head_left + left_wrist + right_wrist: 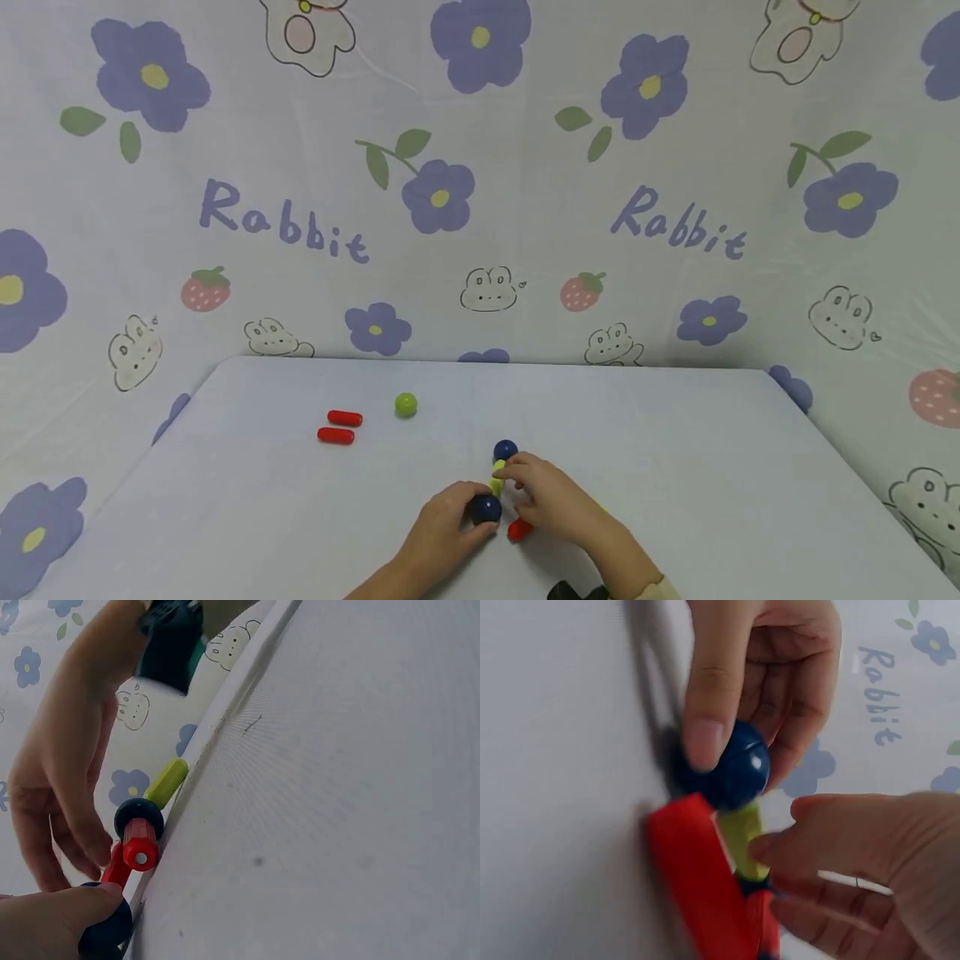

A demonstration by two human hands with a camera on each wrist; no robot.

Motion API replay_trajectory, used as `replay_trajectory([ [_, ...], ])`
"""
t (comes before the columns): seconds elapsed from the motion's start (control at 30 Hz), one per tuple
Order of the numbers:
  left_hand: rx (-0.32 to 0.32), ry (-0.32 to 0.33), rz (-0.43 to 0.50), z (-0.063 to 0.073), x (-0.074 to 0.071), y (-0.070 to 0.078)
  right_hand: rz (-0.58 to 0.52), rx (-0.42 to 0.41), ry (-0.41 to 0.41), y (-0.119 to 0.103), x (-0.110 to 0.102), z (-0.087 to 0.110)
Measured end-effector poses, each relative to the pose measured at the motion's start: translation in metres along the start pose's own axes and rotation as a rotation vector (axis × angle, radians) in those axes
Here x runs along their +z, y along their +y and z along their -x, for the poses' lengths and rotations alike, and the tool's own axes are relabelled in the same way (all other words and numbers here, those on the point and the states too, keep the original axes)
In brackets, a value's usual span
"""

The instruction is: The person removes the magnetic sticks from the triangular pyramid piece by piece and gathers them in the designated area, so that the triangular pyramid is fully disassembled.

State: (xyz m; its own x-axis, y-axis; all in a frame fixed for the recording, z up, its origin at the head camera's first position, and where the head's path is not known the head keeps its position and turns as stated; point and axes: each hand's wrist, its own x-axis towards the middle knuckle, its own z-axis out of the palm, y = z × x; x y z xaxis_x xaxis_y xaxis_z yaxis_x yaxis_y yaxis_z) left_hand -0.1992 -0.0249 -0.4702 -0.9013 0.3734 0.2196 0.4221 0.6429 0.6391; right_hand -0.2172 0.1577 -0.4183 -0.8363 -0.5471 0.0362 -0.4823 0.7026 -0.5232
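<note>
My left hand (446, 525) grips a dark blue ball (487, 508) between thumb and fingers. A yellow-green rod (742, 836) extends from that ball towards a second blue ball (506, 451). My right hand (555, 500) is at this rod, its fingertips pinching it. Beneath the right hand lies a red rod (520, 529), close to the gripped ball. In the left wrist view another blue ball (135, 811) joins a red rod (140, 847) facing the camera and a yellow-green rod (168, 782). The right hand covers most of this part in the head view.
Two red rods (336, 436) lie side by side on the left of the white table (675, 467). A green ball (406, 405) is to their right. Behind the table hangs a patterned cloth (525, 208). A black object (576, 592) shows at the bottom edge.
</note>
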Motion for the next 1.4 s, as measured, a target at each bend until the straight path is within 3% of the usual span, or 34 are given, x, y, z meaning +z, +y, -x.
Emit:
replay_trajectory([
  [0.13, 0.058, 0.011, 0.009, 0.0, 0.001, -0.003, -0.019, 0.008, -0.018, -0.002, 0.005, -0.014],
  [0.3, 0.078, 0.006, 0.033, 0.001, 0.001, -0.005, -0.033, -0.02, -0.006, 0.001, 0.011, -0.023],
  [0.87, 0.103, 0.014, -0.046, 0.002, -0.004, -0.002, -0.012, -0.074, 0.086, 0.009, 0.018, -0.021],
  [1.07, 0.143, 0.004, -0.004, 0.003, -0.001, -0.003, 0.0, 0.0, 0.205, 0.007, 0.023, -0.023],
  [1.4, 0.158, 0.023, 0.013, 0.004, 0.002, -0.005, -0.004, 0.056, 0.175, 0.007, 0.027, -0.024],
])
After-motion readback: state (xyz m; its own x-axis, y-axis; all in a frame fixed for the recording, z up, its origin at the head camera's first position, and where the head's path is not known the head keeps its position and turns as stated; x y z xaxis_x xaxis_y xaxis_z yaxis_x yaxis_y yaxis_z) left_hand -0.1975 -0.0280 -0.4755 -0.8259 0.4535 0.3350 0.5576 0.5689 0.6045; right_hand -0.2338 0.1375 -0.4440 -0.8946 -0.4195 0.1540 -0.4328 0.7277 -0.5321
